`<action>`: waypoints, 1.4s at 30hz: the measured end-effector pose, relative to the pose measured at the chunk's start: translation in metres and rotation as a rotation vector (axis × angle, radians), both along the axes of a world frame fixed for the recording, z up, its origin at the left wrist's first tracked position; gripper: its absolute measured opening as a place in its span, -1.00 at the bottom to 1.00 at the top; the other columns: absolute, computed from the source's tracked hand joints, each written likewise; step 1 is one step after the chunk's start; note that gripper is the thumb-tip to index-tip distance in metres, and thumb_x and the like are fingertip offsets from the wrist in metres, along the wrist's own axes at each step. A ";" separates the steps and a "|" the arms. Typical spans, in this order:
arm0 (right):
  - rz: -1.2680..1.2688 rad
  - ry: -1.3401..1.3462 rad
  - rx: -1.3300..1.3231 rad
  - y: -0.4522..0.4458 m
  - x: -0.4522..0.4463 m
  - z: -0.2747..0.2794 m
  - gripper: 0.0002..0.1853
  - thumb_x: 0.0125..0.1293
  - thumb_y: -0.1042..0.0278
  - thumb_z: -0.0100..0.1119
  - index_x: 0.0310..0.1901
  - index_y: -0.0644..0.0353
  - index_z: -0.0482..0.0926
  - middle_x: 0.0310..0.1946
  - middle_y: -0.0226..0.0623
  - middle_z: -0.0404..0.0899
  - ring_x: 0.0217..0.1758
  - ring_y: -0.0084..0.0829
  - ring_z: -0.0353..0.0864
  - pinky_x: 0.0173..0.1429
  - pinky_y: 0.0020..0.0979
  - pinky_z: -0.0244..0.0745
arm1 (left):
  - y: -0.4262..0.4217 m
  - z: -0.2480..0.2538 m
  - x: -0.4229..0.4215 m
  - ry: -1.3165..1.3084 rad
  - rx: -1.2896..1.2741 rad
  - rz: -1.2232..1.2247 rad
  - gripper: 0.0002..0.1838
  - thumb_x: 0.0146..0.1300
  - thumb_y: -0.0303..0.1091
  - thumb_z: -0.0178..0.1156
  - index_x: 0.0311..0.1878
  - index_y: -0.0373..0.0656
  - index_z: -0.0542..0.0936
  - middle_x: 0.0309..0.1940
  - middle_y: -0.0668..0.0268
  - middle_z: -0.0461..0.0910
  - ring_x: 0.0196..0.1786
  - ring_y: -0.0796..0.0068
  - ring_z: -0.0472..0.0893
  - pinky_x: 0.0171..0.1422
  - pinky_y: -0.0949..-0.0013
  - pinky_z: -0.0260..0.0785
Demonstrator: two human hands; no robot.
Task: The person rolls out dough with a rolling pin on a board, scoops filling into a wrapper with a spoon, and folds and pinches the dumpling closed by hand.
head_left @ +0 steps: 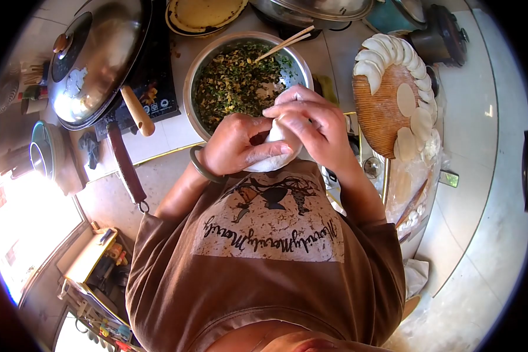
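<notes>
A white dough dumpling [268,165] is held between my two hands, close to my shirt and just in front of the bowl. My left hand [240,144], with a bangle on its wrist, supports it from the left with the thumb across its front. My right hand [317,124] pinches the upper edge of the dough; the fingers partly cover it. Any filling inside is hidden. Right beyond my hands stands a metal bowl [189,100] of chopped green and brown filling [232,82], with a pair of chopsticks [284,43] leaning in it.
On the right, a round wooden board [375,114] bears several shaped dumplings [387,50] around its edge and flat dough wrappers [406,100]. A lidded pan [100,58] sits on the cooktop at left, its handle [126,167] jutting toward me. A yellow plate [205,13] lies behind the bowl.
</notes>
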State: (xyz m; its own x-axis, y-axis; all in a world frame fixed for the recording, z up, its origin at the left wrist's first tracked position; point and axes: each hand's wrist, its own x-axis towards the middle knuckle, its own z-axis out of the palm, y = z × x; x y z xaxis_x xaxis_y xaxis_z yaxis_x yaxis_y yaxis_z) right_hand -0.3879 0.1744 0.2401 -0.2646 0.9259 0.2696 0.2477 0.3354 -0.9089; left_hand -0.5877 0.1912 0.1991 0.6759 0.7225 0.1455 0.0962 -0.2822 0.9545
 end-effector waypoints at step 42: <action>-0.058 -0.096 0.039 0.017 0.006 0.000 -0.90 0.30 0.50 0.33 -0.21 0.34 0.72 -0.31 -0.18 0.66 -0.28 -0.23 0.67 -0.14 -0.31 0.56 | -0.003 -0.017 0.000 -0.283 -0.519 0.074 -0.45 0.26 -0.28 0.51 0.23 -0.33 0.58 0.03 0.22 0.69 0.05 0.55 0.64 0.11 0.40 0.54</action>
State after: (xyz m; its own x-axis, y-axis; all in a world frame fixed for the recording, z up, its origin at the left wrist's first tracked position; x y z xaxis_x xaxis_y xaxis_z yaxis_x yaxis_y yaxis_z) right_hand -0.3821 0.1917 0.2399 -0.2374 0.9297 0.2815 0.3528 0.3525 -0.8668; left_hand -0.5877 0.1880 0.1821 0.6076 0.7910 -0.0724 -0.1804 0.2262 0.9572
